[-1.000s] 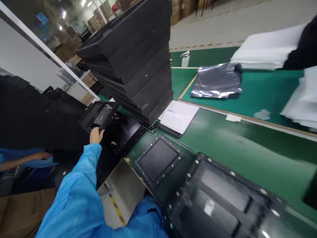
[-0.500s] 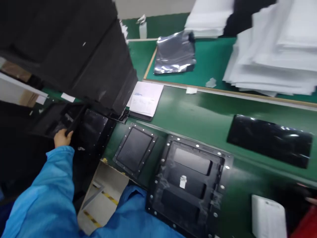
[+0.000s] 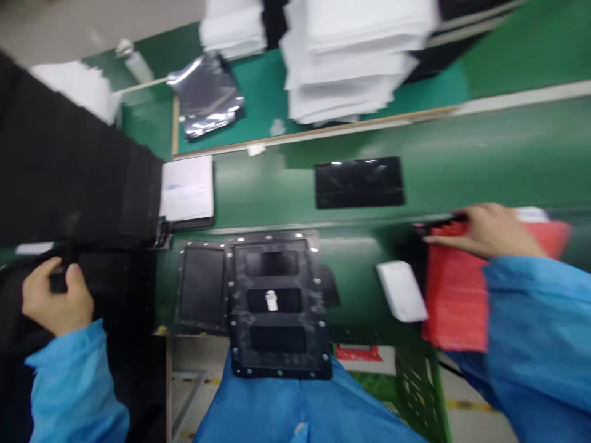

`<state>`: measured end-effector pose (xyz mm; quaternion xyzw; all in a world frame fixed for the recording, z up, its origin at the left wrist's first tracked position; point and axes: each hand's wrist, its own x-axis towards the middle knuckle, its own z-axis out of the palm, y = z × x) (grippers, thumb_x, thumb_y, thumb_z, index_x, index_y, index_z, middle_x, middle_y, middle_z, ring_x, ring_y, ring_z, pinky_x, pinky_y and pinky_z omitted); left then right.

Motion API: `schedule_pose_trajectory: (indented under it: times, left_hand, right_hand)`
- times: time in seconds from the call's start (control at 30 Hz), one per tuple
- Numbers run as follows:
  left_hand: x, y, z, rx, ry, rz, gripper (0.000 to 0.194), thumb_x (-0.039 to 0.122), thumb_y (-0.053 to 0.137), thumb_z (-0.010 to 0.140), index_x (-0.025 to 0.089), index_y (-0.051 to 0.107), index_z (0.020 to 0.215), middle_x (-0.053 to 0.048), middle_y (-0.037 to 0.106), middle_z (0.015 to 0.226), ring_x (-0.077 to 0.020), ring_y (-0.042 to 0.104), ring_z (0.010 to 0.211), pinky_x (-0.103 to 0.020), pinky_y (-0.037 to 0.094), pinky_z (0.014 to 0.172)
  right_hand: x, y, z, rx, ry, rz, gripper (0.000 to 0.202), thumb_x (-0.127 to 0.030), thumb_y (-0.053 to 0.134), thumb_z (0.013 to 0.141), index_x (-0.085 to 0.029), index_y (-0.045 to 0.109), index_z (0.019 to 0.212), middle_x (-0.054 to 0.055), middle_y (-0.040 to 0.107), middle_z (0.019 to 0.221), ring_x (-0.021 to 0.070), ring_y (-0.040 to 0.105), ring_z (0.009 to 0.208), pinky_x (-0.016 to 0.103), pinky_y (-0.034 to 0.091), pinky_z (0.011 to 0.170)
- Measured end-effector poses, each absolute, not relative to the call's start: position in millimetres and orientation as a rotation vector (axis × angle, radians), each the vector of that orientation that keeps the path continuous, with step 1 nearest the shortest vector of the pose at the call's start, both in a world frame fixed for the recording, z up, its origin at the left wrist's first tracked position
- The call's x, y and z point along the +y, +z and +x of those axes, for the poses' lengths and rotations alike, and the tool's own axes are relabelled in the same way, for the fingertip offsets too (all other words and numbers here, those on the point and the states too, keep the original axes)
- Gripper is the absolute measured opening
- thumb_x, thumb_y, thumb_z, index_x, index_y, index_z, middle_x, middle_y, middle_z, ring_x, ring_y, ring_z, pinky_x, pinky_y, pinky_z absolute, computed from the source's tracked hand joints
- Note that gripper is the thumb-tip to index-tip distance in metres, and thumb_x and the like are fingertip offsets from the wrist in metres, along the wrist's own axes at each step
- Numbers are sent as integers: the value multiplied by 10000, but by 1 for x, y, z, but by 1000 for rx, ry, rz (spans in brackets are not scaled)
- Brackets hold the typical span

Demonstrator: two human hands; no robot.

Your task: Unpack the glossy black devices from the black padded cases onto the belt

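Observation:
My left hand (image 3: 58, 298) is at the far left with thumb and fingers apart, and nothing shows between them. Dark panels (image 3: 106, 283) lie beside and behind it, their outlines hard to make out. Over at the right, my right hand (image 3: 492, 231) grips the top edge of a stack of red plastic sheets (image 3: 462, 301), slightly blurred. In front of my body, a black frame panel (image 3: 277, 320) with rivets along its border and a small white label overhangs the bench edge. A smaller black framed panel (image 3: 202, 286) lies left of it.
A tall black stack (image 3: 83, 172) rises at the left. Papers (image 3: 189, 187), a black glossy sheet (image 3: 360, 183) and a white block (image 3: 402, 291) lie on the green bench (image 3: 272, 197). White sheets (image 3: 346, 61) and a silvery bag (image 3: 207, 98) sit behind. Below is a green crate (image 3: 418, 387).
The view has swung right. My left hand no longer grips the black panel, and its fingers are apart. My right hand is now in view on the red sheets.

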<state>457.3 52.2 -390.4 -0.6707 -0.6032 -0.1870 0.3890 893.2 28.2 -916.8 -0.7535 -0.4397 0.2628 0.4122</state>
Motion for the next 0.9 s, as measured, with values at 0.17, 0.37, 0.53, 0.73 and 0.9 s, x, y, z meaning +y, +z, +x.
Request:
schedule_pose_trajectory:
  times: [0.17, 0.37, 0.53, 0.73, 0.9]
  left_hand:
    - [37, -587, 692, -1912, 8, -3089, 449, 333, 690, 741, 306, 615, 1183, -22, 627, 1273, -291, 581, 1172, -480, 452, 1034]
    - [56, -794, 794, -3099, 373, -2617, 234, 251, 767, 729, 118, 628, 863, -159, 696, 946, -275, 656, 997, -417, 472, 932]
    - [42, -832, 788, -3271, 259, -2484, 208, 206, 609, 867, 156, 500, 697, -7, 595, 639, -112, 641, 651, -292, 515, 765]
    - [36, -819, 809, -3047, 63, -2619, 68, 104, 531, 864, 162, 537, 898, 8, 604, 682, -96, 607, 558, -282, 542, 675]
    - [32, -757, 823, -2684, -6, -2732, 146, 74, 499, 833, 138, 588, 929, 35, 558, 559, -92, 558, 478, -246, 534, 561]
  right_hand:
    - [-5, -930, 925, -1428, 636, -1982, 825, -686, 652, 673, 31, 610, 1079, 279, 584, 1087, 366, 496, 1112, 464, 361, 934]
    - [-1, -937, 913, -1292, 566, -1762, 781, -597, 758, 655, -124, 535, 1235, 197, 500, 1286, 386, 433, 1199, 523, 334, 1031]
    - [-51, -940, 879, -1118, 542, -1868, 827, -585, 630, 770, -174, 336, 1425, 167, 284, 1507, 441, 207, 1369, 637, 206, 1073]
    - [-104, -971, 840, -796, 703, -1929, 618, -483, 438, 876, -103, 435, 1364, 187, 407, 1430, 406, 297, 1342, 555, 308, 1069]
    - [-111, -987, 836, -697, 716, -1947, 584, -440, 450, 862, -99, 471, 1335, 184, 443, 1407, 390, 317, 1337, 555, 312, 1068]
